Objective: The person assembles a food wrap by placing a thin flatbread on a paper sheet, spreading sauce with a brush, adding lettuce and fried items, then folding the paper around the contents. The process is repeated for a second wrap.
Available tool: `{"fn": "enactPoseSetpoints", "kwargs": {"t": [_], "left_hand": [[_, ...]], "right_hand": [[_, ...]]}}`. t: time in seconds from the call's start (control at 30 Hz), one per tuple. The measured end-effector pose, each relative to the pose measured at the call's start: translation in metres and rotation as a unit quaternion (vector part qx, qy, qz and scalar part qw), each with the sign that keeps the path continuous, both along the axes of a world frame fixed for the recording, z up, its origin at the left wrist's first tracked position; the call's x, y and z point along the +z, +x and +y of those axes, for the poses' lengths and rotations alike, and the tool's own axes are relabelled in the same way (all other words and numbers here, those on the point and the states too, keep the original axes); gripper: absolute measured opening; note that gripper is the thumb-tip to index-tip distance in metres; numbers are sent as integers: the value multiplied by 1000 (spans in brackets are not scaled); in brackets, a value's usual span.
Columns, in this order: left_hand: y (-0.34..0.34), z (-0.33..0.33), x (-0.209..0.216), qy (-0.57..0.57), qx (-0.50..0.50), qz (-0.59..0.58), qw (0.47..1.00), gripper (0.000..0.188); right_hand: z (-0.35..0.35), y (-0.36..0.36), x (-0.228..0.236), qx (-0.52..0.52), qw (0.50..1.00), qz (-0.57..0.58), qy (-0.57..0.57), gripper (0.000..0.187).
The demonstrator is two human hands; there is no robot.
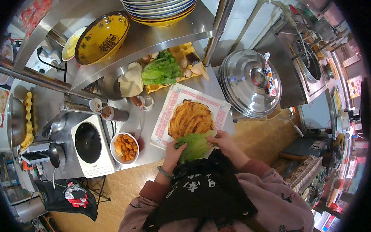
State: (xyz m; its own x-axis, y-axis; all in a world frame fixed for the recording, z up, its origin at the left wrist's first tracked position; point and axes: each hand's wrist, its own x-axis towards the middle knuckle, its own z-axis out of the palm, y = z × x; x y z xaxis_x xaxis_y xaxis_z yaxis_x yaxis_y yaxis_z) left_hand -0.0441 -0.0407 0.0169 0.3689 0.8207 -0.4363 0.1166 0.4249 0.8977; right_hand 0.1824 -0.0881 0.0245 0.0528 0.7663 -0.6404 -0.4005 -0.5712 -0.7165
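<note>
Between my two hands is a green lettuce leaf [194,146], held just in front of a browned round flatbread [190,119]. My left hand [173,153] grips the leaf's left edge, thumb on top. On the other side, my right hand [221,142] pinches the right edge. The flatbread lies on a printed sheet of food paper [161,129] on the steel counter. Beyond it, a bunch of lettuce [161,68] rests on a yellow egg tray [156,88] with several eggs. A white bowl of orange-brown fried pieces [125,148] stands left of the paper.
A white induction cooker [99,168] with a black top is on the left. A large lidded steel pot [249,83] stands at the right. Overhead, a steel shelf [158,40] carries a yellow bowl [102,38] and stacked plates [161,10]. A sauce bottle [115,114] sits behind the cooker.
</note>
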Motion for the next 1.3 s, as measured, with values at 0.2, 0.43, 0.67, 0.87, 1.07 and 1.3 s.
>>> {"fn": "enactPoseSetpoints", "kwargs": {"t": [0.2,0.43,0.67,0.87,1.07,1.3], "left_hand": [[7,32,-28,151,23,145,978,33],[26,51,-26,309,94,236,917,33],[25,16,-27,392,-91,289,868,39],[44,9,-41,390,-149,284,863,38],[37,-2,-23,395,-97,218,887,32],[-76,-17,4,377,207,309,848,28]], "right_hand": [[34,0,-7,9,979,-191,69,20],[67,10,-5,135,887,-438,61,15],[52,10,-5,186,762,-571,243,23],[56,-10,-39,265,718,-570,298,21],[60,6,-49,234,827,-486,158,22],[79,-68,12,257,696,-550,384,27]]}}
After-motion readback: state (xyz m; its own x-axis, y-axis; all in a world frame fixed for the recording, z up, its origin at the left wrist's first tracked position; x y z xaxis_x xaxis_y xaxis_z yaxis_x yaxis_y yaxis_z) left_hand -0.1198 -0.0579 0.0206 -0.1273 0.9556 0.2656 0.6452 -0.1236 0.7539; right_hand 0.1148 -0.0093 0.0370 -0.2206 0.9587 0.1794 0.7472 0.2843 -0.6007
